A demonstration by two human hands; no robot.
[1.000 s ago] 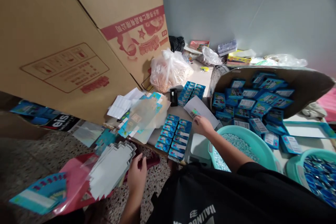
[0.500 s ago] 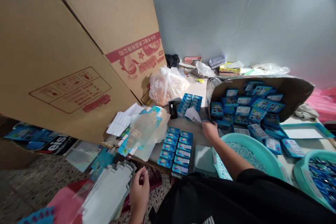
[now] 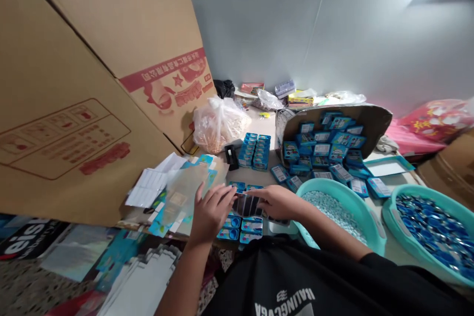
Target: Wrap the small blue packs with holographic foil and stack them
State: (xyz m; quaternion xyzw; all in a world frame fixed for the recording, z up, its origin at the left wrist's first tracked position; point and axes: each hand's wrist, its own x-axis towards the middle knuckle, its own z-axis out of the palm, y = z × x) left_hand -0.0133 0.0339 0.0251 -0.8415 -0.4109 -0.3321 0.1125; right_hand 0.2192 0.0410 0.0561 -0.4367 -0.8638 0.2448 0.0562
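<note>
My left hand [image 3: 214, 210] and my right hand [image 3: 279, 201] meet over two columns of small blue boxes [image 3: 252, 226] at the table's front. Between their fingertips is a dark, glossy flat rectangle [image 3: 246, 204], held at both ends; its exact kind cannot be made out. It covers the middle boxes of the columns. Farther back stand more blue boxes [image 3: 255, 150] in two rows, beside a small black device [image 3: 231, 157]. Two printed blue boxes [image 3: 280, 173] lie just beyond my right hand.
A tipped carton [image 3: 379, 121] spills blue boxes on the right. Turquoise basins hold pale pellets [image 3: 335, 210] and shiny blue pieces [image 3: 431, 222]. To the left are loose sheets [image 3: 155, 182], a filled plastic bag [image 3: 221, 126] and a tall cardboard box [image 3: 92, 108].
My right hand has come back from the white paper slip by the carton to the front boxes. My left hand has risen from below the table edge to meet it. The view has shifted right.
</note>
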